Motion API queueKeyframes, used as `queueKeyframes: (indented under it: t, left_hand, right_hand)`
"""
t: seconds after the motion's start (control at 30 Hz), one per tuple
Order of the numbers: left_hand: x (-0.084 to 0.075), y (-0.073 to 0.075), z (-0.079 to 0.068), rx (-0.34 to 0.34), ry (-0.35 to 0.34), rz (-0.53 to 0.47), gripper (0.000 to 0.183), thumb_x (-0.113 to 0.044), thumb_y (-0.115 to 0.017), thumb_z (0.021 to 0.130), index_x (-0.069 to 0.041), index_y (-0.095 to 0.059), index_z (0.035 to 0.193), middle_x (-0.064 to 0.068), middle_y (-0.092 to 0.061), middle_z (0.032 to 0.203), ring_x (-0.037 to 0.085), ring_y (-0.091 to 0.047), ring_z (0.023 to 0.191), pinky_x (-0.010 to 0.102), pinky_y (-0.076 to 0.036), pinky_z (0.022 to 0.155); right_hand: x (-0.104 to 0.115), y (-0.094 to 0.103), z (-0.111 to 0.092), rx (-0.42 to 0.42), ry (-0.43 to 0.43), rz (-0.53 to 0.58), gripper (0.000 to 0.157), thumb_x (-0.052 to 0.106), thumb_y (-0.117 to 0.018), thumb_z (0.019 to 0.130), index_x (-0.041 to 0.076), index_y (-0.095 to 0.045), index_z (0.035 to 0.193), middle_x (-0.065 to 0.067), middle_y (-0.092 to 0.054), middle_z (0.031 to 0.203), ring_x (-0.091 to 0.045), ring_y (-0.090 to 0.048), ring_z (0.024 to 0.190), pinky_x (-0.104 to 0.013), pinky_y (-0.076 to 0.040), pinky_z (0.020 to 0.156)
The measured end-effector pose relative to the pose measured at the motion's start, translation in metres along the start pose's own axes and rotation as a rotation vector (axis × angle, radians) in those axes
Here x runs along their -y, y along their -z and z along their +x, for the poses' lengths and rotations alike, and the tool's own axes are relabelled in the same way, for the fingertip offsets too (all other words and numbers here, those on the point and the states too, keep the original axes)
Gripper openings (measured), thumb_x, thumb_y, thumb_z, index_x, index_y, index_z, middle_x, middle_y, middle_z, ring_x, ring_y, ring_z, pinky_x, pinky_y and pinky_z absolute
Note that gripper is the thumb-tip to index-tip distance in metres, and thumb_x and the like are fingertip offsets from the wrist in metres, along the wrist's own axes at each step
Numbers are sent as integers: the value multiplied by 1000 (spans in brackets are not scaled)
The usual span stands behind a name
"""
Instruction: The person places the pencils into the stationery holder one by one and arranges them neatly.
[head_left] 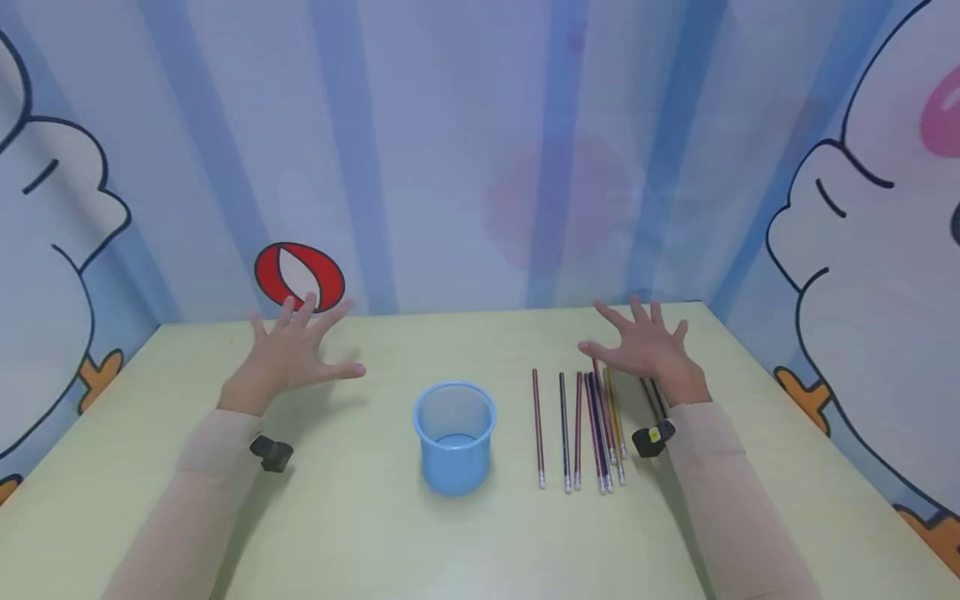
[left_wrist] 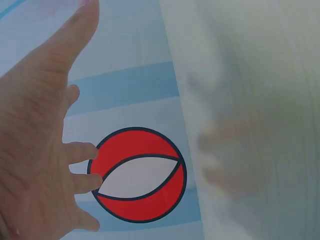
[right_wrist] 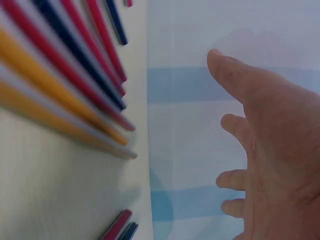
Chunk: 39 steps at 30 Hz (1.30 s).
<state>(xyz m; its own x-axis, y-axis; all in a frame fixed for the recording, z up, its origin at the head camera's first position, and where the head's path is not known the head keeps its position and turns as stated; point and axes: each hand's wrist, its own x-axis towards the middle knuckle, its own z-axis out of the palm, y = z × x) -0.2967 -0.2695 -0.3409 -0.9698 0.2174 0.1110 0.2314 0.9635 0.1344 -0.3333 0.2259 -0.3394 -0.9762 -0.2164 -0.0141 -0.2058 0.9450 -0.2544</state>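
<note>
My left hand is held over the left part of the table, fingers spread and holding nothing. On the other side my right hand, also with fingers spread, is raised above the far ends of the pencils. Several red, dark blue and yellow pencils lie in a loose row, their eraser ends toward me. Two more dark pencils lie partly hidden by the right wrist. Between the hands stands a light blue plastic cup, upright, with no pencils seen inside. In the right wrist view the pencils lie beside the hand.
The pale yellow table meets a striped blue backdrop at its far edge. Cartoon figures and a red-and-white ball are printed on the backdrop. Each wrist wears a small black camera, one of them the left wrist camera.
</note>
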Motion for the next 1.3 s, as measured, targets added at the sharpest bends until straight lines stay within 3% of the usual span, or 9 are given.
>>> queueKeyframes:
  t: [0.17,0.3,0.43,0.53,0.67,0.83,1.03,1.17,1.3]
  left_hand:
    - [-13,-1,7,15,-42,16,104,-80,-60,79,-29,-20,160,30,-15,161,59,-9,144,85,3,98]
    - [-20,5,4,39,-48,27,101,-78,-60,80,-26,-23,160,29,-20,160,57,-15,144,83,4,100]
    - [-24,20,-5,52,-54,26,97,-73,-62,83,-23,-28,159,25,-30,158,51,-27,142,81,3,102]
    - [-29,30,-13,80,-78,12,94,-67,-66,85,-20,-31,158,20,-38,156,44,-35,141,79,-1,105]
    - [-46,37,-24,132,-143,-31,88,-61,-69,86,-18,-36,155,16,-49,149,38,-47,134,70,-21,110]
    - [-73,32,-36,232,-238,-155,74,-53,-72,88,-23,-43,149,10,-64,130,28,-63,113,52,-49,93]
    - [-102,26,-33,354,-400,-334,62,-37,-78,88,-28,-47,141,2,-66,123,22,-64,112,43,-51,91]
    - [-113,33,-28,404,-486,-388,64,-27,-81,86,-30,-47,139,0,-66,123,24,-65,113,44,-51,92]
    - [-121,38,-28,445,-546,-401,55,-26,-80,87,-24,-53,134,1,-66,124,26,-64,113,47,-52,92]
  right_hand:
    - [6,10,-3,9,68,35,89,69,-47,94,22,-14,162,-30,1,162,-56,7,145,-82,5,101]
    - [21,16,-3,-1,129,42,87,66,-48,96,20,-14,162,-28,-6,163,-52,-2,148,-78,1,106]
    - [42,24,-4,-8,213,75,78,53,-53,100,15,-22,160,-24,-27,159,-45,-27,145,-68,-22,110]
    - [61,28,-4,33,269,102,66,42,-56,102,11,-33,155,-22,-48,147,-40,-50,130,-59,-41,101]
    - [85,29,-1,120,314,111,51,32,-58,102,10,-47,146,-19,-64,128,-34,-63,113,-51,-49,93]
    - [97,17,1,216,307,106,45,27,-61,100,10,-53,141,-16,-67,120,-30,-66,106,-46,-52,88]
    - [85,-4,-2,309,226,50,42,28,-62,100,10,-55,137,-13,-65,119,-22,-66,92,-42,-53,80]
    - [83,-12,5,326,198,23,42,28,-65,98,8,-57,133,-9,-65,107,-22,-63,81,-40,-51,73]
    - [86,-20,14,329,180,6,34,21,-67,94,6,-59,124,-7,-61,101,-23,-57,77,-36,-46,67]
